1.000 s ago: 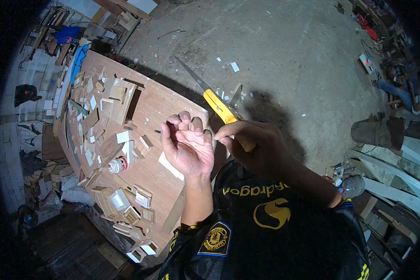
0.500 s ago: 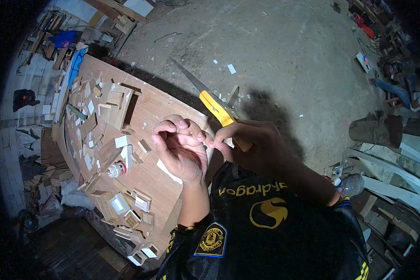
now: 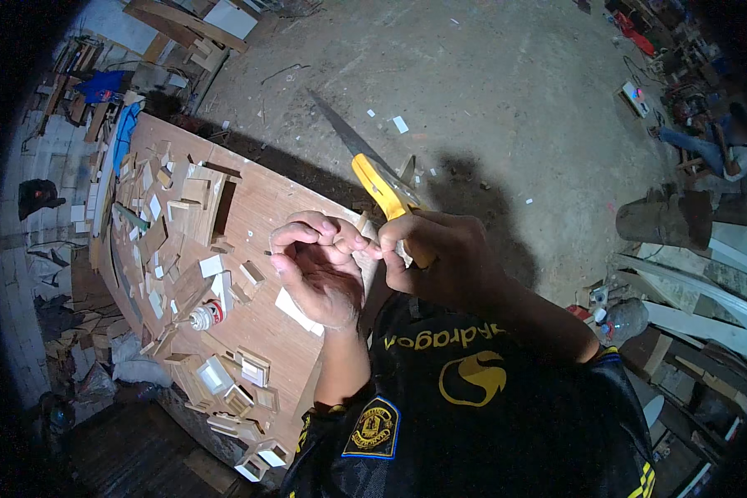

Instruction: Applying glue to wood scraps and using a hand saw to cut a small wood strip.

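My right hand is wrapped round the yellow handle of a handsaw. The saw's grey blade points up and to the left, over the floor beyond the workbench. My left hand is turned palm up above the bench corner, its fingers loosely curled and the thumb apart, with nothing visible in the palm. Its fingertips meet the thumb and fingers of my right hand. Beneath my left hand, a white flat piece lies on the wooden workbench.
Small wood offcuts, a wooden box and a white bottle with a red label lie on the bench. Several small wooden assemblies crowd its near side. Boards are stacked at right. A person sits at the far right.
The saw blade has tilted slightly more upright. Both hands stay together, nearly in place. The surroundings have shifted a little to the left in the picture.
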The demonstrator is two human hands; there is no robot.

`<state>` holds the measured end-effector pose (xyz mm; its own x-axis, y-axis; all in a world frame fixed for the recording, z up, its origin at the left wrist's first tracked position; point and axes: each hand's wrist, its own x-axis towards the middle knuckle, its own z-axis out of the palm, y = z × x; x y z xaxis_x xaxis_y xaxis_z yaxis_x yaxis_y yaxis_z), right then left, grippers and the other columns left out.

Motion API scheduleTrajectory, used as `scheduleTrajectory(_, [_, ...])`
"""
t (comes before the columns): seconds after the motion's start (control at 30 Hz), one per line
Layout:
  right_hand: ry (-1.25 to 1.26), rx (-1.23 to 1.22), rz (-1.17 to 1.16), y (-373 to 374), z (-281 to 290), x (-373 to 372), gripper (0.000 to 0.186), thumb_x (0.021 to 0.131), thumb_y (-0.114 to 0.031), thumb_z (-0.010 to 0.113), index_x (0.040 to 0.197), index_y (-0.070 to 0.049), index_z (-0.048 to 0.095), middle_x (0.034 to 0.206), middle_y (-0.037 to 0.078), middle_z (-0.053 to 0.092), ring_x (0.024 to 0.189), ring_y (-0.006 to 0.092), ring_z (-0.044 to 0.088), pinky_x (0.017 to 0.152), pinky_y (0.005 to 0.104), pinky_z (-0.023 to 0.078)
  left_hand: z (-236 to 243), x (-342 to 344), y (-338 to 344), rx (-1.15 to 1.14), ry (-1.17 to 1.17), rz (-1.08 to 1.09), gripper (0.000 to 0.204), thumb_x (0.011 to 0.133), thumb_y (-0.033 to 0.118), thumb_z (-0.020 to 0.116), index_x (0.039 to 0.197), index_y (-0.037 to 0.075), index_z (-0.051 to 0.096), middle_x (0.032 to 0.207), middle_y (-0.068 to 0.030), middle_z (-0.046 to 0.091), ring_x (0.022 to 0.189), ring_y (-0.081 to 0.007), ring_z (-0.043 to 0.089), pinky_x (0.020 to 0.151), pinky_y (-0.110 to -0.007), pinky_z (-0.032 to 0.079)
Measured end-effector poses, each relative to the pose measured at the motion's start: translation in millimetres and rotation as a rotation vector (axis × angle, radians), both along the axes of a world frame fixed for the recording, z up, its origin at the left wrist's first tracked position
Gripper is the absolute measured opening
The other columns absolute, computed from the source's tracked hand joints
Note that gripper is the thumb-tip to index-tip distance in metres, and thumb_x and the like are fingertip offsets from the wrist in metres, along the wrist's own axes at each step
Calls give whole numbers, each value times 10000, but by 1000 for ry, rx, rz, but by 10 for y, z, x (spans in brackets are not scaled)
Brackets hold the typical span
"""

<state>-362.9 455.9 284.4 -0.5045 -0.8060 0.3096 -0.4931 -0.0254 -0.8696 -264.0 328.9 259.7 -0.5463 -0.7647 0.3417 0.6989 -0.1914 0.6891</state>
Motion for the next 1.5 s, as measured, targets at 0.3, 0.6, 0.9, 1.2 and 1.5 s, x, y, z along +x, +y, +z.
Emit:
scheduleTrajectory(0.3, [46, -29, -9, -32, 29, -37, 261, 729, -13, 742, 901, -108, 570, 732, 65, 626, 635, 205, 659, 564, 311, 502, 92, -26, -2, 53, 36, -25, 460, 1065, 417, 299, 1027, 19, 526, 933, -146, 546, 724, -261, 574, 627, -332, 545])
scheduleTrajectory(0.6, [57, -25, -8, -83, 20, -19, 261, 718, -3, 741, 897, -108, 582, 768, 56, 649, 653, 182, 667, 584, 297, 517, 62, 12, -80, 142, 56, -71, 458, 1058, 432, 319, 1054, 36, 549, 971, -132, 568, 722, -253, 574, 586, -403, 566])
scheduleTrajectory(0.9, [-25, 29, 19, -81, 37, -54, 242, 741, 11, 742, 912, -87, 603, 864, 71, 686, 766, 193, 693, 675, 319, 542, 44, 56, -187, 134, 63, -83, 444, 1053, 441, 328, 1055, 53, 544, 977, -120, 555, 711, -245, 583, 561, -425, 580])
scheduleTrajectory(1.2, [40, -28, -64, -172, -8, -72, 228, 786, -193, 775, 980, -169, 659, 837, 71, 701, 648, 231, 694, 564, 335, 545, 18, 25, -234, 159, 72, -110, 450, 1053, 447, 322, 1063, 52, 536, 979, -120, 540, 720, -246, 580, 581, -444, 589])
scheduleTrajectory(1.5, [12, 78, 1, -192, 134, -71, 220, 771, -21, 774, 961, -80, 682, 909, 76, 711, 804, 196, 710, 655, 312, 553, 34, 16, -284, 166, 98, -135, 460, 1056, 447, 307, 1066, 42, 526, 997, -129, 534, 748, -251, 592, 590, -452, 599])
